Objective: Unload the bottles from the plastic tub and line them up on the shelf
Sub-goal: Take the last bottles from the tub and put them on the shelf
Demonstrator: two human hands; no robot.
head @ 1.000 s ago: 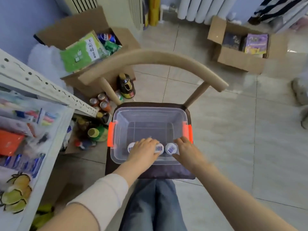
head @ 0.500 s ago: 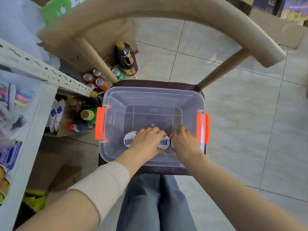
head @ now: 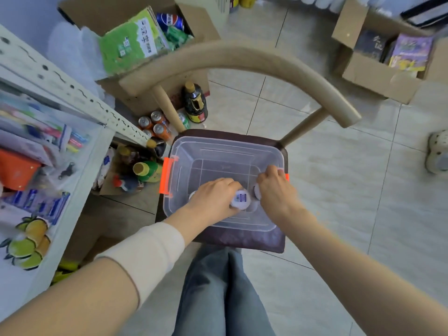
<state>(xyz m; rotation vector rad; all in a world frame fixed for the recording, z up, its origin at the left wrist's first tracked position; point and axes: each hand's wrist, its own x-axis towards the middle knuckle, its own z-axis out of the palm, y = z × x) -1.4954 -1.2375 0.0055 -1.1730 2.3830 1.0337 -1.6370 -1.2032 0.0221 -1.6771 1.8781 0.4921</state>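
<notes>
A clear plastic tub [head: 225,151] with orange latches sits on a dark chair seat. Small white-capped bottles stand at its near end. My left hand [head: 213,197] curls round one bottle [head: 240,200], whose barcode label faces up. A second bottle [head: 192,195] peeks out left of that hand. My right hand [head: 276,190] grips a third bottle [head: 257,191] by the tub's right wall; most of it is hidden. The white metal shelf [head: 80,93] stands at the left.
The chair's curved wooden backrest [head: 242,59] arches over the tub. Cans [head: 152,124] and a dark sauce bottle [head: 195,103] stand on the floor behind the chair. Cardboard boxes [head: 378,69] sit at the back. Stationery packs [head: 36,132] fill the shelf.
My head has lifted, so the view is wider. Both hands have closed round bottles; the left one's bottle now sits higher and my right hand has shifted toward the tub's right wall.
</notes>
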